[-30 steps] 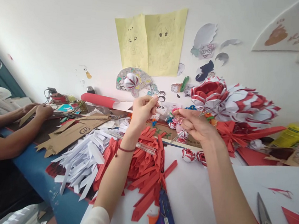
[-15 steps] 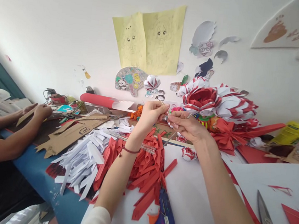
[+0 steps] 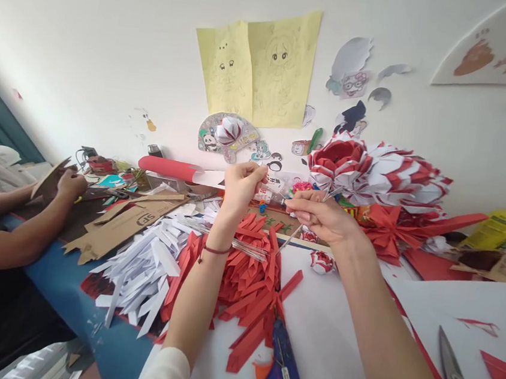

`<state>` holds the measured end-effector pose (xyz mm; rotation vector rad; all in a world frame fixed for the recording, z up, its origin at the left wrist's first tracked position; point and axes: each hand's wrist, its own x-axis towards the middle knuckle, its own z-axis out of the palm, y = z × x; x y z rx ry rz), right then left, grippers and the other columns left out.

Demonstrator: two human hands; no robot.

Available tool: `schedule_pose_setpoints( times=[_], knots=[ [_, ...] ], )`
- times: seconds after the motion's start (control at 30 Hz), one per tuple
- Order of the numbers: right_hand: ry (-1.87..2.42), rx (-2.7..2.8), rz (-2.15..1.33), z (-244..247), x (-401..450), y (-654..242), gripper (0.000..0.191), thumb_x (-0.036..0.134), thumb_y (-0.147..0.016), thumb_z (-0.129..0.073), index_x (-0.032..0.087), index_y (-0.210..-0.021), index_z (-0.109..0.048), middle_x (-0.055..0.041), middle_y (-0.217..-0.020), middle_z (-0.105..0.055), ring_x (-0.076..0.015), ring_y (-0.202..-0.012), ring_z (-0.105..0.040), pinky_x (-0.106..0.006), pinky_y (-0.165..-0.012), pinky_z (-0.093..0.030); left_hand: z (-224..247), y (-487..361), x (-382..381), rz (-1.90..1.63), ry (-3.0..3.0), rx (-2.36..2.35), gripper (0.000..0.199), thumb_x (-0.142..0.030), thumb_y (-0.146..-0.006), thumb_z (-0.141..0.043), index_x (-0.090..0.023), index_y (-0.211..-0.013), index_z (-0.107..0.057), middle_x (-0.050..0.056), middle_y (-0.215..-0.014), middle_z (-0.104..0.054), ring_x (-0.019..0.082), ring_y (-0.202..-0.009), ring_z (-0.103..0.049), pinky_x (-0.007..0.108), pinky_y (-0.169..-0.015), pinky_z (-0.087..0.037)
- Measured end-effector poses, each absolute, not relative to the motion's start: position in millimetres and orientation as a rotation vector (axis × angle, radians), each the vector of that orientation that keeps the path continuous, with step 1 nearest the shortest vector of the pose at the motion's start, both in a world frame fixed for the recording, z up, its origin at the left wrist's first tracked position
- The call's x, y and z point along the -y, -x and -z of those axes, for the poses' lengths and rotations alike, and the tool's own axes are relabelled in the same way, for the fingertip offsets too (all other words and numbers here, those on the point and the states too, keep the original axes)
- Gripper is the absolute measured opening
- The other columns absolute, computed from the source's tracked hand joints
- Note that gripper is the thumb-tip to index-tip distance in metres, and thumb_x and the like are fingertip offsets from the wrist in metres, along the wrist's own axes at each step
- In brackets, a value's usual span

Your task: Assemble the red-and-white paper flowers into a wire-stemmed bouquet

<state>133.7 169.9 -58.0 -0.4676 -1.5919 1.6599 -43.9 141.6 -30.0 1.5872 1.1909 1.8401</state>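
My left hand [image 3: 243, 182] is closed in a pinch at the centre, above the paper strips. Just beyond it hovers a small red-and-white folded paper flower [image 3: 229, 130], apparently on a thin wire stem in my fingers; the stem itself is hard to make out. To its right, my right hand [image 3: 320, 216] pinches a bundle of thin metal wire stems [image 3: 333, 192]. These stems lead up to large red-and-white paper flowers [image 3: 381, 173]. Below my wrists lie red folded strips [image 3: 253, 274], white folded strips [image 3: 140, 268] and loose wires [image 3: 249, 249].
A blue glue gun [image 3: 276, 373] with a lit red light lies at the front. Scissors [image 3: 455, 370] rest at right, near a yellow bottle [image 3: 500, 227]. Cardboard [image 3: 123, 224] lies left, beside another person's arm [image 3: 17, 240]. A small paper rosette [image 3: 321, 262] sits on white paper.
My left hand has drawn away leftward from my right hand, and the small flower has shifted left with it. The large flowers have tipped slightly down to the right.
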Motion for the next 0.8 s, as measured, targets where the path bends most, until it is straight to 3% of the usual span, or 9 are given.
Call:
schedule_pose_setpoints(
  times=[0.27, 0.4, 0.6, 0.8],
  knots=[
    [0.535, 1.614, -1.646, 67, -178, -140, 0.045, 0.050, -0.065, -0.088, 0.016, -0.061, -0.059, 0.0054, -0.050, -0.038, -0.0041, -0.047, -0.027, -0.022, -0.044, -0.018, 27, 48, -136, -1.725, -1.585, -1.088, 0.033, -0.038, -0.080, -0.066, -0.016, -0.057, -0.056, -0.008, -0.041, -0.036, 0.004, -0.037, -0.025, 0.022, -0.040, -0.015],
    [0.425, 1.647, -1.618, 69, -179, -139, 0.048, 0.058, -0.074, -0.079, 0.015, -0.065, -0.060, 0.0046, -0.053, -0.042, -0.0035, -0.046, -0.025, -0.024, -0.046, -0.018, 29, 33, -133, -1.588, -1.710, -1.014, 0.040, -0.041, -0.080, -0.068, -0.016, -0.053, -0.051, -0.006, -0.042, -0.039, 0.004, -0.041, -0.030, 0.022, -0.043, -0.018],
    [0.365, 1.595, -1.704, 67, -180, -138, 0.041, 0.046, -0.063, -0.089, 0.016, -0.070, -0.062, 0.0064, -0.055, -0.038, -0.0034, -0.046, -0.023, -0.024, -0.045, -0.009, 32, 18, -132, -1.500, -1.745, -0.956, 0.045, -0.045, -0.082, -0.067, -0.017, -0.053, -0.047, -0.006, -0.044, -0.039, 0.005, -0.043, -0.031, 0.023, -0.046, -0.020],
    [0.310, 1.591, -1.617, 63, -172, -137, 0.040, 0.036, -0.073, -0.084, 0.016, -0.061, -0.051, 0.0083, -0.049, -0.034, -0.0026, -0.044, -0.022, -0.022, -0.046, -0.016, 34, 18, -135, -1.543, -1.712, -0.946, 0.046, -0.045, -0.080, -0.070, -0.017, -0.052, -0.046, -0.007, -0.044, -0.036, 0.005, -0.043, -0.029, 0.024, -0.045, -0.018]
  ],
)
